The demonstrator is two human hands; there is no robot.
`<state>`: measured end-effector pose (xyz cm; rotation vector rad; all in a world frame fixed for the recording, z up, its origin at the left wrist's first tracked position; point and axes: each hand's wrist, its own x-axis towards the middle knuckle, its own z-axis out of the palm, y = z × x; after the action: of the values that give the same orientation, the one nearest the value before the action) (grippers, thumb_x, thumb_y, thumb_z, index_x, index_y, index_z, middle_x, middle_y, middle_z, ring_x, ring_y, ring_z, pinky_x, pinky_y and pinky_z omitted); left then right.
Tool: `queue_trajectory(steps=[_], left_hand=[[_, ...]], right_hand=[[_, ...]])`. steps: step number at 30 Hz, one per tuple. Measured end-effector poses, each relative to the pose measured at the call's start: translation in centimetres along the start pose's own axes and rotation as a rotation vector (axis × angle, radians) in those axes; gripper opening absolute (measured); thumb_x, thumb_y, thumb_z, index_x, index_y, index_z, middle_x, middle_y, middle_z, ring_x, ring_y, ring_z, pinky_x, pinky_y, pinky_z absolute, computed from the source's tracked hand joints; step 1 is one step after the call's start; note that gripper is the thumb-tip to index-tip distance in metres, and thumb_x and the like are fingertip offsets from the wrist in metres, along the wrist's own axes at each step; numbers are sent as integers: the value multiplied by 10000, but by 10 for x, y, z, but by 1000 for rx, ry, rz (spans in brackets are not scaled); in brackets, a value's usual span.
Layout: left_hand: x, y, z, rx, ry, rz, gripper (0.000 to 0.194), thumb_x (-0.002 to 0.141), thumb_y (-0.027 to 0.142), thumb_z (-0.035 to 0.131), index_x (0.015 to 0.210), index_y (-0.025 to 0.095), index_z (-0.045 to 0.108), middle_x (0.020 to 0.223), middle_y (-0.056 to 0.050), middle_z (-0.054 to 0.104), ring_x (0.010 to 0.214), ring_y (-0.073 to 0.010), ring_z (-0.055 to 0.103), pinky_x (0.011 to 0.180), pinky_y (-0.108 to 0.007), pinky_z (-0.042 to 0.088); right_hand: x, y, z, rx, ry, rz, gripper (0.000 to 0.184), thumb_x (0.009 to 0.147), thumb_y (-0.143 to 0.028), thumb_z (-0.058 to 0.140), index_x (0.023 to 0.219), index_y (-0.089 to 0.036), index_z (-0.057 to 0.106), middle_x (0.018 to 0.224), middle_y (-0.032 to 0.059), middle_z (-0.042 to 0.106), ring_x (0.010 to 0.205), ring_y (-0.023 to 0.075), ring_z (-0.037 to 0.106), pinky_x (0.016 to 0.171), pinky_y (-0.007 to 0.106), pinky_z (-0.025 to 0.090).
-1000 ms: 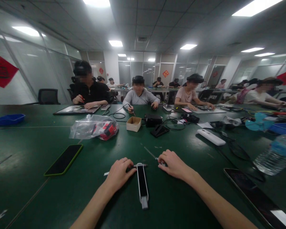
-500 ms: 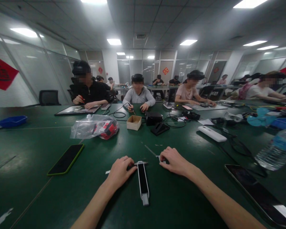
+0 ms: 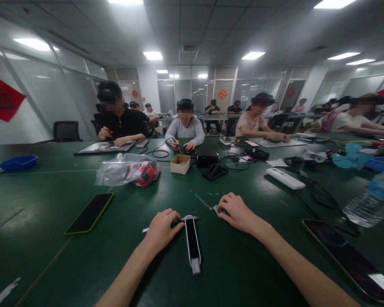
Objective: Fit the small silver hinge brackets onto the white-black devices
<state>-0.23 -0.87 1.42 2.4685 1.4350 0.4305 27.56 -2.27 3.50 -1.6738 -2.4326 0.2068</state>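
Observation:
My left hand (image 3: 163, 228) is closed beside the top of a slim white-framed device (image 3: 192, 241) with a black face and a grey block at its near end. From its fingertips a thin metal rod (image 3: 196, 218) runs across the device's top end; the rest is hidden. A white strip (image 3: 145, 230) shows left of that hand. My right hand (image 3: 237, 211), fingers curled down, pinches a small pale metallic piece (image 3: 215, 209), partly covered by the fingertips. A narrow grey strip (image 3: 202, 201) lies just left of this piece.
A green-edged phone (image 3: 89, 214) lies left, another phone (image 3: 345, 260) right. Further off are a clear bag (image 3: 115, 171), a small open box (image 3: 180, 164), a white power bank (image 3: 285, 178), a water bottle (image 3: 368, 200) and cables. Several people work across the green table (image 3: 83, 273).
My right hand has shifted slightly up and to the right on the table, uncovering more of the small metallic piece. My left hand and the white-framed device stay in place.

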Motion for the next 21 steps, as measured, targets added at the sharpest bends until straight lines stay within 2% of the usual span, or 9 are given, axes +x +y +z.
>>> queue_trajectory(steps=[10, 16, 21], left_hand=[[0, 0, 0, 3, 3, -1, 197, 844, 370, 530, 898, 206, 625, 913, -33, 617, 825, -180, 557, 706, -285, 399], [-1, 1, 0, -2, 10, 1, 192, 843, 370, 541, 904, 208, 625, 905, -27, 614, 808, -175, 560, 702, -279, 395], [-1, 1, -1, -1, 22, 15, 172, 843, 353, 553, 896, 203, 622, 899, -23, 614, 803, -171, 561, 715, -278, 396]], right_hand=[[3, 3, 6, 48, -31, 83, 234, 823, -378, 497, 917, -207, 627, 1061, 78, 546, 1016, 251, 442, 853, 392, 367], [3, 2, 8, 61, 2, 65, 245, 836, -397, 475, 884, -205, 620, 1013, 67, 550, 965, 230, 453, 829, 382, 372], [1, -1, 6, 8, 40, 56, 190, 832, -339, 488, 858, -211, 626, 1002, 72, 549, 968, 236, 450, 821, 376, 375]])
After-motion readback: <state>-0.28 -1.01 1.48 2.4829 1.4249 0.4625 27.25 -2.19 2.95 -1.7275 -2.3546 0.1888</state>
